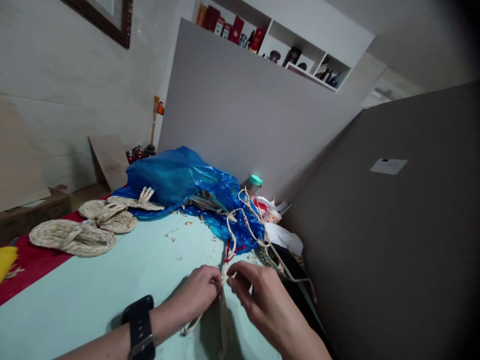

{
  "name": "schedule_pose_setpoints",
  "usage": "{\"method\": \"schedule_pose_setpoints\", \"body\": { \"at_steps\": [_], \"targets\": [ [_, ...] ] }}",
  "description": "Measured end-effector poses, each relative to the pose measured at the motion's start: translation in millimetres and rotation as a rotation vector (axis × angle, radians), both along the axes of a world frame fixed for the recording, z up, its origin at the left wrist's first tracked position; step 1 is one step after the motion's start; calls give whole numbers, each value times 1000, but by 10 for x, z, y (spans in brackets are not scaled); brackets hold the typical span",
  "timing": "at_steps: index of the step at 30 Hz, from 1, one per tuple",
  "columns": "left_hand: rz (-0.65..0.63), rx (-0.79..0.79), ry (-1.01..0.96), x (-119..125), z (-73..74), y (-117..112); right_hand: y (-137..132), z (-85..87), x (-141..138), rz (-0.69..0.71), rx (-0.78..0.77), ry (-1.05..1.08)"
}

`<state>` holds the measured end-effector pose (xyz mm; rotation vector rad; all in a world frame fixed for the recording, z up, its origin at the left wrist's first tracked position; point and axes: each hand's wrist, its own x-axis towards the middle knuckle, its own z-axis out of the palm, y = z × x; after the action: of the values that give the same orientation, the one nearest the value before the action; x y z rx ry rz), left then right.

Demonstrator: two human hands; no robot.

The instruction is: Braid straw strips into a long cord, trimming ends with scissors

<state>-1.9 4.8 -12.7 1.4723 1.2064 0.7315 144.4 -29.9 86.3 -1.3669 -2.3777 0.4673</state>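
A pale braided straw-like cord comes down the middle of the table toward me, with a red tie around it. My left hand, a black watch on its wrist, pinches the cord at the lower end of the braid. Loose flat strands hang below those fingers. Just to the right, my right hand is held with thumb and fingers curved and apart, close to the braid, and nothing shows in it. More of the cord loops over a blue plastic bag and off to the right.
Woven straw bundles lie at the left on a red cloth. Straw scraps litter the pale green tabletop. A bottle with a green lid and a paper cup stand behind. A grey panel rises close on the right.
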Motion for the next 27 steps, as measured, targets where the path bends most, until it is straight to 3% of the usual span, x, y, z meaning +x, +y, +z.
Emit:
{"method": "schedule_pose_setpoints", "body": {
  "at_steps": [4, 7, 11, 14, 20, 27],
  "targets": [
    [5, 51, 50, 30, 54, -18, 548, 31, -161, -51, 198, -293],
    [-6, 51, 93, 38, 82, -29, 1076, -19, -434, 83, 319, -573],
    [-14, 30, 159, 23, 103, -34, 1686, -116, -791, 106, 357, -651],
    [-33, 16, 155, 13, 97, -26, 1974, -216, -909, 33, 341, -698],
    [-22, 53, 180, 27, 72, -23, 2174, -399, -872, -25, 299, -743],
    [-23, 35, 160, 27, 67, -24, 2106, -410, -853, -8, 422, -670]
  ]
}}
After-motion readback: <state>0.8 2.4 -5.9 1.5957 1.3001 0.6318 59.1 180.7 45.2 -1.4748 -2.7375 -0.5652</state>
